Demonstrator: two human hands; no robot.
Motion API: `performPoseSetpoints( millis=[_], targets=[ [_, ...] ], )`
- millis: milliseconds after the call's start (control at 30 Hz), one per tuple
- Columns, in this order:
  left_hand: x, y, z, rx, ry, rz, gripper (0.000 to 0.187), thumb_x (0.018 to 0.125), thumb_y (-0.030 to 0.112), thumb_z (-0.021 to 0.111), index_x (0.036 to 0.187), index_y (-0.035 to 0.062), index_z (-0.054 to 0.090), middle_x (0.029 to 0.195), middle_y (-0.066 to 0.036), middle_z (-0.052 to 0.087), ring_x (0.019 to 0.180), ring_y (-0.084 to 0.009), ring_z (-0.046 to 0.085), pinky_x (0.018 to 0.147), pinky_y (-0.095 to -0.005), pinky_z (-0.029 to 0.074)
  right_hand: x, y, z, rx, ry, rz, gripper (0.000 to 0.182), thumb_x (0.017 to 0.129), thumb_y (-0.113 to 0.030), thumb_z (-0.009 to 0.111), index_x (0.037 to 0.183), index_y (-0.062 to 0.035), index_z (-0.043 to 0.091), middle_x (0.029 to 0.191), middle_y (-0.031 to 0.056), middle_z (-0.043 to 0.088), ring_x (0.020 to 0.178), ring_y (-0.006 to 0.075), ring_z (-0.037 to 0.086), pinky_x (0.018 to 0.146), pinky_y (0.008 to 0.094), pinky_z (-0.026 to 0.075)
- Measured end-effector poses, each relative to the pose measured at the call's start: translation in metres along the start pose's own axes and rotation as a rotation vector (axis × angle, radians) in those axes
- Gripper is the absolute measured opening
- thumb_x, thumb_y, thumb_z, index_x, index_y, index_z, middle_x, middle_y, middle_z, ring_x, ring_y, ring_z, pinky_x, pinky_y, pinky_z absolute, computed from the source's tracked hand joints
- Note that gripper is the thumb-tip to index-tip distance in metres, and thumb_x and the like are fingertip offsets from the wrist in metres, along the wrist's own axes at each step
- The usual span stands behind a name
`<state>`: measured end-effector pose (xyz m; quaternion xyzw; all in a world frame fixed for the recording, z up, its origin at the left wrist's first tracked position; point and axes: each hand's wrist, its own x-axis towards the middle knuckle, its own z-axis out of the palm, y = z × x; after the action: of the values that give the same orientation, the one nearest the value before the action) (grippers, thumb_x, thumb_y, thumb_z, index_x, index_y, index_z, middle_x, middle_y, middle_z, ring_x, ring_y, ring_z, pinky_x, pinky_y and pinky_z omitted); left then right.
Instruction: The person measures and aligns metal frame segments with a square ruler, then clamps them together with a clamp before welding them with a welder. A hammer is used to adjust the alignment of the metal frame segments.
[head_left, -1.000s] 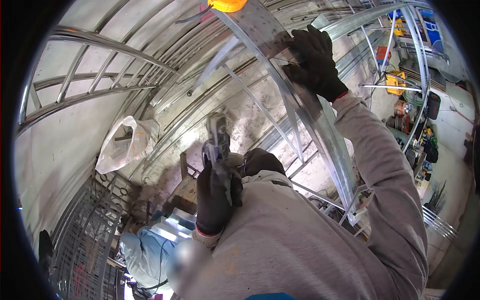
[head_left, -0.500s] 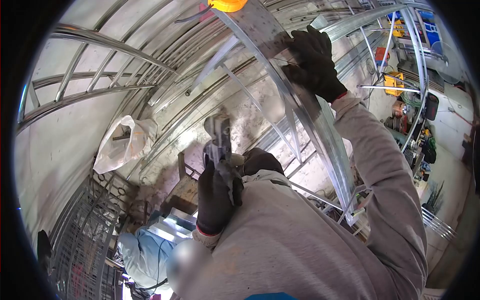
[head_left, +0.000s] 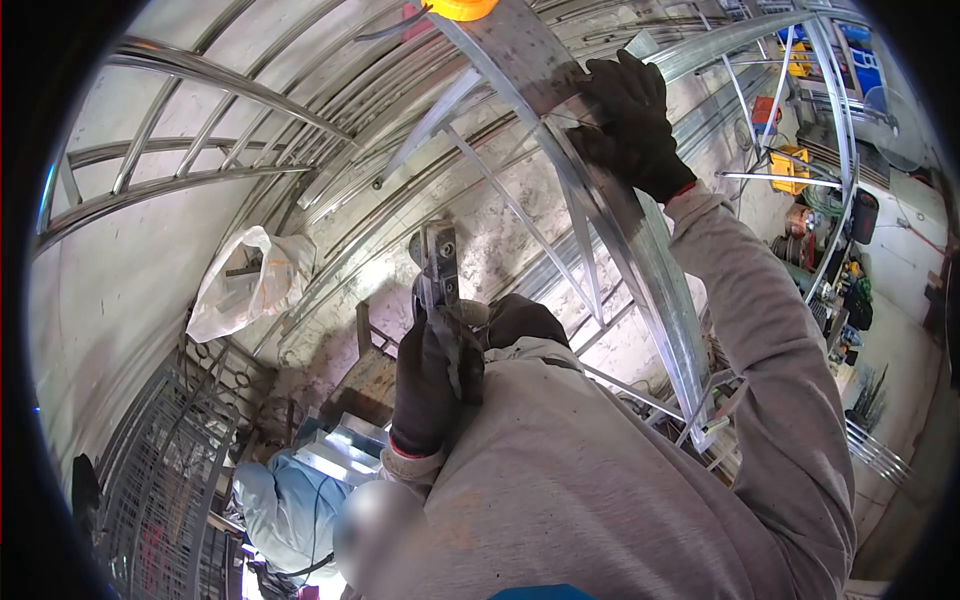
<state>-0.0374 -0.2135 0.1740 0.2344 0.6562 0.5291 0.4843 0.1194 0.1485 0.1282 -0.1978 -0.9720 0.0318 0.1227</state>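
Observation:
My left hand, in a dark glove, is closed around a dark, worn power tool that looks like an angle grinder; its head points up, away from my body. To the right, a long grey metal beam runs diagonally from the top centre to the lower right. Against its upper part lies my right hand, also dark-gloved, with fingers stretched out and somewhat apart. The palm's contact with the metal is hidden. Thinner metal bars join below the beam.
Curved shiny railings fill the upper left. Below them is a white sack. Metal grilles and a person in light blue are at lower left. Long profiles lie on the floor. A yellow crate and assorted tools are at right.
The tool in my left hand was blurred and now shows sharply, slightly shifted. My right hand has stayed on the beam almost unmoved.

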Motion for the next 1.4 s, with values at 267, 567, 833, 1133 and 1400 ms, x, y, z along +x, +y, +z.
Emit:
performPoseSetpoints(
  millis=[267,567,833,1133,1400],
  targets=[
    [-0.002,-0.004,-0.01,-0.238,0.015,-0.232,0.056,0.115,0.048,0.034,0.119,0.0007,0.064,0.079,-0.005,0.061,0.059,-0.0116,0.055,0.055,-0.027,0.044,0.002,0.007,0.003,0.049,-0.036,0.002,0.059,0.084,-0.051,0.076,0.131,-0.0167,0.071,0.148,0.0149,0.058,0.146,0.0426,0.04,0.123,0.057,0.02],
    [0.001,-0.03,-0.016,-0.213,-0.124,-0.244,0.063,0.113,0.053,0.034,0.137,-0.0002,0.059,0.08,-0.003,0.062,0.061,-0.0107,0.058,0.054,-0.0267,0.046,0.005,0.003,0.004,0.017,-0.012,-0.039,0.059,0.086,-0.047,0.073,0.134,-0.0129,0.066,0.142,0.0131,0.06,0.142,0.0423,0.043,0.12,0.0572,0.025],
    [0.001,-0.041,-0.005,-0.295,-0.106,-0.298,0.036,0.114,0.03,0.044,0.132,0.0,0.055,0.094,-0.005,0.067,0.07,-0.0153,0.064,0.059,-0.0316,0.052,0.004,0.006,0.005,0.016,0.021,-0.071,0.058,0.086,-0.049,0.07,0.131,-0.0129,0.066,0.139,0.0123,0.061,0.14,0.0434,0.045,0.117,0.0574,0.028],
    [0.057,-0.091,-0.029,-0.944,0.443,-0.445,0.058,0.108,0.058,0.048,0.12,0.0028,0.065,0.073,-0.004,0.058,0.054,-0.0148,0.055,0.048,-0.0312,0.047,0.007,0.011,0.007,0.019,0.001,-0.11,0.063,0.092,-0.061,0.063,0.13,-0.0111,0.066,0.138,0.014,0.062,0.133,0.0442,0.048,0.112,0.0564,0.031],
    [0.063,-0.127,-0.027,-0.688,0.256,-0.276,0.044,0.111,0.042,0.051,0.108,0.0014,0.068,0.068,-0.002,0.057,0.052,-0.0126,0.055,0.047,-0.0301,0.046,0.009,0.01,0.01,-0.04,0.04,-0.175,0.058,0.089,-0.047,0.067,0.132,-0.0092,0.064,0.134,0.016,0.062,0.126,0.0424,0.051,0.11,0.0553,0.034]
  ],
)
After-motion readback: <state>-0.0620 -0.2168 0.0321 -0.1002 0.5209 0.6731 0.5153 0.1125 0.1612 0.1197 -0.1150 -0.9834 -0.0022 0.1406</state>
